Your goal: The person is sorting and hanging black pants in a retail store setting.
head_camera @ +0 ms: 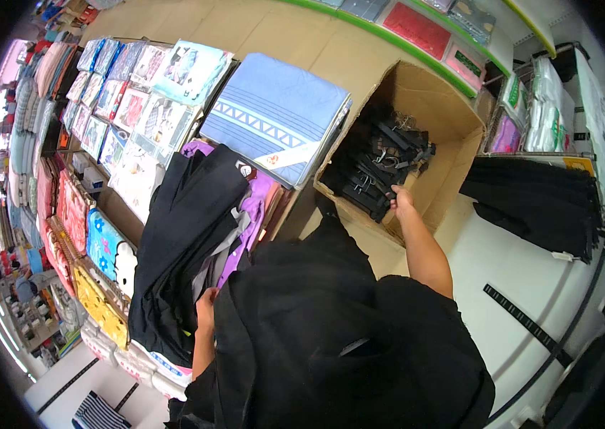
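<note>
My right hand (402, 200) reaches into an open cardboard box (431, 185), its fingers curled at the end of a black clip hanger (369, 206). Many more black hangers with metal hooks are heaped in the box. On my other side, my left hand (206, 310) is beside black trousers (173, 257) draped over stacked goods. Its fingertips are partly hidden by the black clothing on my body, so its grip is unclear. Grey cloth (211, 263) and a purple garment (259, 209) show next to the trousers.
A blue packaged bedding set (281, 107) lies beside the box, next to rows of wrapped packs (136, 107). Folded towels (101, 305) fill the left shelves. Black trousers (538, 204) hang on the right rack above a white panel (474, 257). Green-edged shelves (366, 22) stand beyond.
</note>
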Motion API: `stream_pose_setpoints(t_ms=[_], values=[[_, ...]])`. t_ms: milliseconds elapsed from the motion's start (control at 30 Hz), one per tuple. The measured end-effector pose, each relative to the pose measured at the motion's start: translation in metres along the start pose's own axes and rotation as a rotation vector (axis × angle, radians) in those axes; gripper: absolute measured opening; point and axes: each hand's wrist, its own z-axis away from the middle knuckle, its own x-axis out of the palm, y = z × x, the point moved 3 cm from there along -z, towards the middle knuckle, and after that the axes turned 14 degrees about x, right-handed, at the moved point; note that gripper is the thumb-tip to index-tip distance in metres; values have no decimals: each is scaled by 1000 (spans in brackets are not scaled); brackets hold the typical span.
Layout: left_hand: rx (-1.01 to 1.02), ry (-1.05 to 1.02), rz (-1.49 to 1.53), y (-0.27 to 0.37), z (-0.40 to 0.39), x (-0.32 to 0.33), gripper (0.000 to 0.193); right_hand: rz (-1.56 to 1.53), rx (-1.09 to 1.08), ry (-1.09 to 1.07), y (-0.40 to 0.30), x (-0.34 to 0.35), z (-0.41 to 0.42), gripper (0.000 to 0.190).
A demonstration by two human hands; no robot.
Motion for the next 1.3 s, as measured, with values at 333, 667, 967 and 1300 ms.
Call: stream_pose_setpoints(t_ms=[333, 667, 967, 1300], values=[[-246, -62, 24, 49, -4, 14, 30, 210, 91, 284, -22, 6, -81, 25], [-144, -37, 100, 35, -1, 21, 29, 74, -40, 392, -32, -15, -110, 33], [-130, -96, 26, 47, -30, 20, 29, 490, -218, 251, -24, 4, -94, 24], [-416, -90, 51, -2, 41, 65, 31, 360, -769, -225, -33, 110, 68, 14]])
